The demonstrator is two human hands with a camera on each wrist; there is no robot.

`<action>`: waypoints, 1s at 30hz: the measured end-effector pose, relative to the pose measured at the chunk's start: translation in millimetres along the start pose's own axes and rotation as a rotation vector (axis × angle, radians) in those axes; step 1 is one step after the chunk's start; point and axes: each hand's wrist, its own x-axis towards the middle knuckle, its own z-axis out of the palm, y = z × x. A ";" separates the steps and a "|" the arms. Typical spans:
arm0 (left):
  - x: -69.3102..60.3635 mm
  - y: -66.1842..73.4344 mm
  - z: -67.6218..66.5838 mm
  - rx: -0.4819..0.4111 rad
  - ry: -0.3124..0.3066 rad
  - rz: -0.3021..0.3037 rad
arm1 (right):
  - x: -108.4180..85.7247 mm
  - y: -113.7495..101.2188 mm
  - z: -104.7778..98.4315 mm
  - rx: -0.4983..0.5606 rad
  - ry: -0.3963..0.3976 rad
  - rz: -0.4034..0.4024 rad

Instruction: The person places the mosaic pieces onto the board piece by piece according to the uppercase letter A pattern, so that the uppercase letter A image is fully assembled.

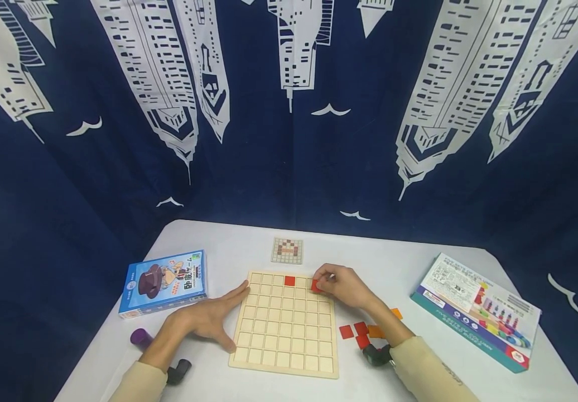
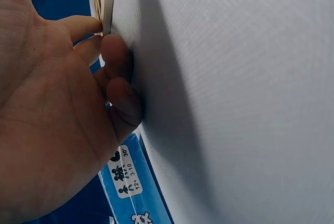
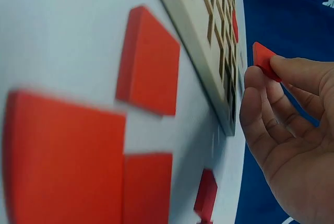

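A pale wooden grid board point(image 1: 286, 335) lies in front of me, with one red square tile point(image 1: 289, 281) set in its far row. My left hand point(image 1: 208, 318) is spread along the board's left side, thumb near the front corner and fingertips at the far corner. Over the board's far right corner my right hand point(image 1: 341, 287) pinches another red tile point(image 3: 265, 59) between thumb and fingers. In the right wrist view that tile is tilted and held clear of the board. Beyond the board lies a small square card point(image 1: 287, 251) with a coloured grid pattern.
Loose red tiles point(image 1: 346, 332) and orange tiles point(image 1: 375, 332) lie right of the board, partly under my right forearm. A blue game box point(image 1: 163, 285) sits at the left, a white and teal box point(image 1: 475, 312) at the right. A purple cylinder point(image 1: 140, 338) is beside my left forearm.
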 end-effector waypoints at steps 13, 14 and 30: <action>-0.6 -0.9 -0.5 0.010 0.002 0.003 | 12.0 -11.7 15.9 0.023 -0.044 -0.068; -0.7 -0.8 -0.5 0.009 0.001 0.003 | 12.5 -12.3 16.8 0.031 -0.050 -0.067; -0.8 -0.4 -1.0 0.008 0.005 0.012 | 18.9 -17.1 27.6 0.075 -0.084 -0.082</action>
